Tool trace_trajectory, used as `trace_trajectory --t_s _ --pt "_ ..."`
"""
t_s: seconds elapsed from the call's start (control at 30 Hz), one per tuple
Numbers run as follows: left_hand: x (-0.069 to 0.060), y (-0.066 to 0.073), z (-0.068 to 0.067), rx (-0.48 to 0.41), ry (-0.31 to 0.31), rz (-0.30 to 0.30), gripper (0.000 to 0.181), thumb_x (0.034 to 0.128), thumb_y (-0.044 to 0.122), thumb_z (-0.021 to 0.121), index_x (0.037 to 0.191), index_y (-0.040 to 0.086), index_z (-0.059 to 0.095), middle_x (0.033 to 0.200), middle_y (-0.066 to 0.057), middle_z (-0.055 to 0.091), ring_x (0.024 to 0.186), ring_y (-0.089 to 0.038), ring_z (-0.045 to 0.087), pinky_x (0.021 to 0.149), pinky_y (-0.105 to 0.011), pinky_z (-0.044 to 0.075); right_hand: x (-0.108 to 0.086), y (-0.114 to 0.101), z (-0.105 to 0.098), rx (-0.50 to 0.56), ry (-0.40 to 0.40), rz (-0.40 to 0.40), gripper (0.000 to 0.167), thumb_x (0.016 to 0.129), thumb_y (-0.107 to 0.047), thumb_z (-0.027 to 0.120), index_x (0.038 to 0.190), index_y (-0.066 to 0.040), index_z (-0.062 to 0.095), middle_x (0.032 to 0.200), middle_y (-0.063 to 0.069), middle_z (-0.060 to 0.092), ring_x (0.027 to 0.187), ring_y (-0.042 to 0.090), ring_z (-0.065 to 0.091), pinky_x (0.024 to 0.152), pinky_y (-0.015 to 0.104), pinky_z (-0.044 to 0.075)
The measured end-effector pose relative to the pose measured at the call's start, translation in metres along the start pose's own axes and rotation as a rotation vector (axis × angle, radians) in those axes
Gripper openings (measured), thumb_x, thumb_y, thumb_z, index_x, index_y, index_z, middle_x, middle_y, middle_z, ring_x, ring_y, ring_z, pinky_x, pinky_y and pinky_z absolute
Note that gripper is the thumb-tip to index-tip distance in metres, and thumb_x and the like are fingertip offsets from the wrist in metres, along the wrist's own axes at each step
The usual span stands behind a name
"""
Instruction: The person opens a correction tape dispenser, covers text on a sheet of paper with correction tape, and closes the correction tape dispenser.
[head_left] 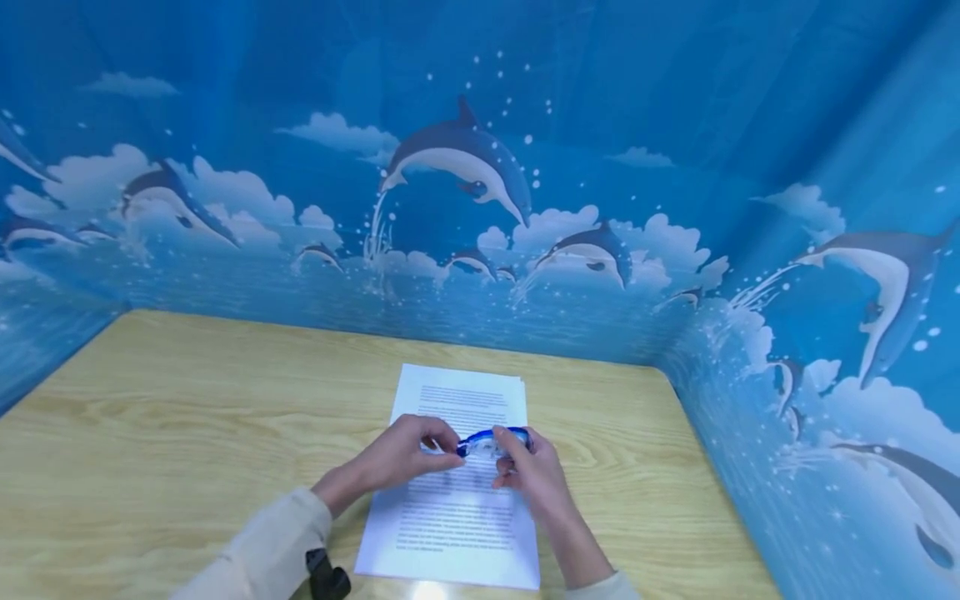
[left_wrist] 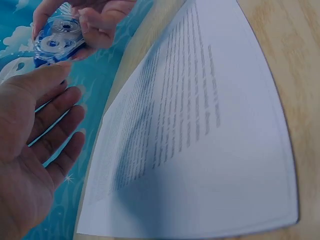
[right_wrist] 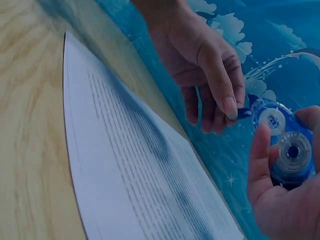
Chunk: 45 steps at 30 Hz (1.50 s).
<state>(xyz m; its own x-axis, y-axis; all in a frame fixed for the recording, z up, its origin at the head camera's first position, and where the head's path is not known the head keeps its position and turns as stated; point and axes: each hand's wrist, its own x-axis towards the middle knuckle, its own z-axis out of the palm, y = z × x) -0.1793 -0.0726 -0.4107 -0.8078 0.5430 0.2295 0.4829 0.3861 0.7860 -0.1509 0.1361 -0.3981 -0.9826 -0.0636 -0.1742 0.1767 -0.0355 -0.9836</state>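
A blue, see-through correction tape is held above the printed sheets of paper. My right hand grips its body between thumb and fingers. In the right wrist view two round reels show through the casing of the correction tape. My left hand pinches the narrow blue tip end between thumb and forefinger. The other fingers of the left hand are spread loosely beneath, as seen in the left wrist view.
The paper lies on a light wood-grain table. A blue curtain printed with dolphins and clouds stands along the table's back and sides. A small black device is near the left sleeve.
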Motion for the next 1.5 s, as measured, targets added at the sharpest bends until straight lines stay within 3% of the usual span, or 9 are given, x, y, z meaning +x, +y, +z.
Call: trace_trajectory --t_s 0.2,0.4,0.53,0.67,0.8,0.93,1.07,1.27,1.5 --pt "0.002 0.001 0.011 -0.08 0.066 -0.053 0.015 0.085 0.027 0.074 0.091 0.014 0.07 0.084 0.011 0.065 0.08 -0.007 0.061 0.073 -0.026 0.052 -0.001 0.003 0.009 0.144 -0.023 0.03 0.037 0.092 -0.033 0.062 0.106 -0.001 0.05 0.073 0.001 0.05 0.059 0.007 0.047 0.05 0.019 0.045" --pt "0.005 0.003 0.018 -0.117 0.086 -0.072 0.018 0.0839 0.024 0.075 0.094 0.01 0.071 0.086 0.008 0.065 0.081 -0.01 0.062 0.071 -0.026 0.053 -0.002 0.003 0.011 0.127 0.002 0.037 0.04 0.091 -0.039 0.063 0.104 -0.003 0.05 0.07 0.0 0.051 0.057 0.007 0.045 0.047 0.018 0.039" --pt "0.004 -0.001 0.015 -0.106 0.072 -0.074 0.026 0.0831 0.025 0.076 0.102 0.008 0.069 0.095 0.004 0.066 0.088 -0.016 0.062 0.075 -0.029 0.053 0.001 0.004 0.01 0.102 0.04 0.039 0.041 0.089 -0.04 0.067 0.102 -0.004 0.051 0.067 0.0 0.052 0.054 0.006 0.046 0.045 0.017 0.039" --pt "-0.001 -0.013 0.0 -0.01 0.068 -0.126 0.034 0.0829 0.026 0.076 0.111 0.009 0.066 0.107 -0.001 0.064 0.099 -0.021 0.059 0.084 -0.039 0.05 0.005 0.006 0.007 0.117 0.095 0.021 0.037 0.087 -0.033 0.07 0.098 -0.003 0.051 0.066 0.001 0.052 0.053 0.007 0.047 0.043 0.018 0.04" --pt "-0.005 -0.027 -0.018 0.233 0.08 -0.177 0.04 0.0829 0.03 0.075 0.116 0.011 0.065 0.116 -0.003 0.06 0.11 -0.024 0.054 0.094 -0.044 0.044 0.009 0.009 0.003 0.146 0.144 0.011 0.038 0.085 -0.031 0.073 0.098 -0.002 0.052 0.068 0.001 0.052 0.054 0.007 0.047 0.044 0.018 0.042" --pt "-0.008 -0.042 -0.031 0.471 0.052 -0.157 0.05 0.0861 0.037 0.07 0.127 0.009 0.059 0.129 -0.011 0.054 0.122 -0.032 0.047 0.101 -0.051 0.036 0.011 0.011 0.001 0.169 0.168 0.014 0.039 0.084 -0.029 0.075 0.1 -0.002 0.053 0.067 0.0 0.051 0.055 0.007 0.046 0.045 0.018 0.042" --pt "-0.008 -0.054 -0.036 0.588 -0.005 -0.121 0.063 0.0907 0.044 0.062 0.139 0.007 0.048 0.144 -0.018 0.041 0.131 -0.038 0.036 0.105 -0.056 0.029 0.012 0.013 0.001 0.186 0.175 0.027 0.037 0.084 -0.029 0.074 0.099 -0.004 0.051 0.067 -0.001 0.047 0.057 0.007 0.043 0.048 0.018 0.041" --pt "-0.008 -0.068 -0.039 0.666 -0.052 -0.081 0.069 0.0947 0.052 0.05 0.146 0.007 0.039 0.151 -0.017 0.031 0.137 -0.039 0.027 0.108 -0.057 0.022 0.012 0.015 0.001 0.17 0.175 0.047 0.038 0.088 -0.038 0.068 0.1 -0.006 0.051 0.07 -0.002 0.047 0.059 0.007 0.043 0.051 0.018 0.04" --pt "-0.01 -0.084 -0.039 0.61 -0.097 -0.082 0.072 0.0959 0.057 0.042 0.15 0.01 0.032 0.155 -0.016 0.023 0.14 -0.042 0.016 0.11 -0.059 0.012 0.02 0.019 0.002 0.132 0.196 0.08 0.06 0.087 -0.048 0.065 0.12 -0.001 0.048 0.088 0.006 0.064 0.064 0.009 0.059 0.051 0.019 0.045"
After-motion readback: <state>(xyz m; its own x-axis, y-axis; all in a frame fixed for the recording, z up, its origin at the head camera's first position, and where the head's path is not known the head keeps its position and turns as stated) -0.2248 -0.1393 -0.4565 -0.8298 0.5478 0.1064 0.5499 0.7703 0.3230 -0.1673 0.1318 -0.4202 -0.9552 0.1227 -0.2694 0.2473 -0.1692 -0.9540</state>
